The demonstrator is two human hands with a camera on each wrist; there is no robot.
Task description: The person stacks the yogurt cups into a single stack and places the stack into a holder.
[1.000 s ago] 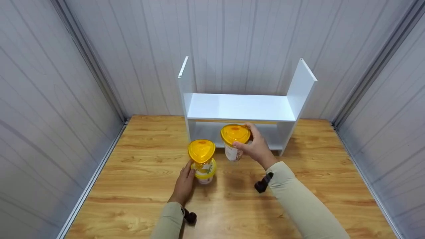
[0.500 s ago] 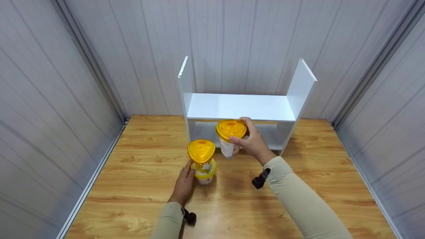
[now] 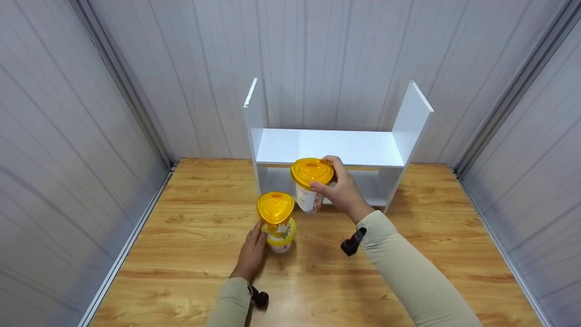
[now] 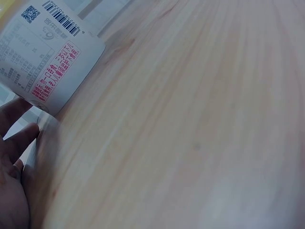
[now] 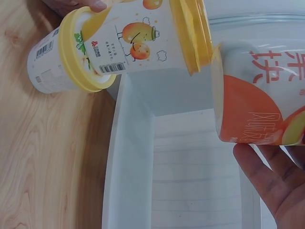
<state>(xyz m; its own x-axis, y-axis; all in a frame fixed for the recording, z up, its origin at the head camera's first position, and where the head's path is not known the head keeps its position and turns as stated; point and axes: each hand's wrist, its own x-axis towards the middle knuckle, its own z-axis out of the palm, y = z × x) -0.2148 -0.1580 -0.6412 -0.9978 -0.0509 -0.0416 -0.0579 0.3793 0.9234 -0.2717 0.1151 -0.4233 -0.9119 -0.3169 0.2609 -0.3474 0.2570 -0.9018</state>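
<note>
My right hand (image 3: 342, 190) grips a white lidded cup (image 3: 309, 200) with a translucent yellow lid, thumb in front and fingers round the far side. It is raised off the table, slightly tilted, to the right of a two-cup stack. In the right wrist view that held cup (image 5: 262, 95) shows an orange print, its base close to the upper stacked cup's lid. The lower stacked cup (image 3: 280, 247) stands on the table, with the upper cup (image 3: 275, 206) on its lid. My left hand (image 3: 251, 252) touches the stack's left side with nearly straight fingers; its far fingertips are hidden.
A white shelf unit (image 3: 327, 145) with two levels and upright side panels stands behind the cups, against the back wall. The wooden table (image 3: 199, 204) runs to walls at left, right and back. A dark wrist camera (image 3: 352, 245) projects below my right wrist.
My right hand has carried its cup a little up, back and to the left, nearer the stack. The left hand and the two stacked cups have stayed in place.
</note>
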